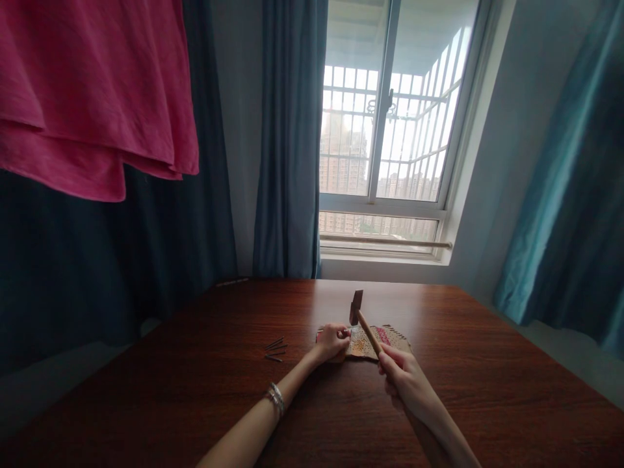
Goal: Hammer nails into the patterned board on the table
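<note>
My right hand is closed around the wooden handle of a hammer. The hammer's dark metal head is raised above a worn, flat brown piece, which looks like cardboard, with many small holes and red marks. My left hand rests at the left part of this piece, its fingers pinched together just below and left of the hammer head. What the fingertips hold is too small to make out. Several dark nails lie loose on the table to the left of my left hand.
The brown wooden table spreads out on both sides and in front of me. Behind it are a window with bars outside and a blue curtain. A pink cloth hangs at the upper left. Another curtain is at the right.
</note>
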Demonstrator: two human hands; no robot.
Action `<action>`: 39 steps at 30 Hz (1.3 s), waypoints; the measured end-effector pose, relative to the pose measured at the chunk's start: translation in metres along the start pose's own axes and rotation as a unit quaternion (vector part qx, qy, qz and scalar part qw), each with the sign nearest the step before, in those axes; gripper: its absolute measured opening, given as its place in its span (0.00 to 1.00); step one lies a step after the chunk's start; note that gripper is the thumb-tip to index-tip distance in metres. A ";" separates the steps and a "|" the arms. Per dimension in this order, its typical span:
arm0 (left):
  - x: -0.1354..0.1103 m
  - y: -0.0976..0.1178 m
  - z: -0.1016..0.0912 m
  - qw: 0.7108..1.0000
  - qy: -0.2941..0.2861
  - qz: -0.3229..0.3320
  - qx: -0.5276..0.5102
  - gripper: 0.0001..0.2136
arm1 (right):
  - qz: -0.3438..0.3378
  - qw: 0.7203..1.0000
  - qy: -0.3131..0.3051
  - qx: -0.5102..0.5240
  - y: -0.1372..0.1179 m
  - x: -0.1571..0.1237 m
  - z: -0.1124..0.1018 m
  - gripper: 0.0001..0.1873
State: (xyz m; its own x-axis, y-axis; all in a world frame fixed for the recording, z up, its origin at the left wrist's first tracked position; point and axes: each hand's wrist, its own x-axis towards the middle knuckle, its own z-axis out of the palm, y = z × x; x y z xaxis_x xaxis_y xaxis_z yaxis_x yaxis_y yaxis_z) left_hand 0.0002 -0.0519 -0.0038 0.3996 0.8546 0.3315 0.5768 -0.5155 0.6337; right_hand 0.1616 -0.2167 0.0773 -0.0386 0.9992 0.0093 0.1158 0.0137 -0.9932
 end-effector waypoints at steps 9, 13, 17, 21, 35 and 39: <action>0.001 0.000 0.002 1.000 0.005 -0.003 -0.014 0.07 | 0.009 1.000 -0.014 0.021 0.001 0.000 0.002 0.17; 0.002 -0.001 0.004 1.000 0.005 -0.008 -0.006 0.08 | -0.009 1.000 -0.005 0.012 0.002 0.000 0.002 0.18; 0.002 0.000 0.004 1.000 0.005 -0.005 -0.010 0.08 | 0.009 1.000 -0.008 0.001 0.002 0.001 0.001 0.19; 0.001 0.000 0.002 1.000 0.002 0.010 -0.007 0.07 | -0.002 1.000 -0.005 0.006 -0.001 0.000 0.001 0.19; 0.000 0.002 0.000 1.000 0.003 0.015 0.000 0.06 | 0.006 1.000 -0.007 -0.009 0.000 -0.001 0.002 0.19; -0.001 0.005 -0.002 1.000 -0.002 0.018 -0.007 0.06 | 0.001 1.000 -0.006 -0.002 0.001 -0.001 0.003 0.19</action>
State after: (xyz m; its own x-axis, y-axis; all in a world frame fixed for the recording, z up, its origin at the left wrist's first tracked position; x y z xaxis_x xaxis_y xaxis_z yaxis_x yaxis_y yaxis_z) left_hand 0.0009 -0.0550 0.0003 0.4230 0.8348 0.3524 0.5519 -0.5458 0.6305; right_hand 0.1588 -0.2177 0.0760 -0.0498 0.9987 0.0058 0.1190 0.0117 -0.9928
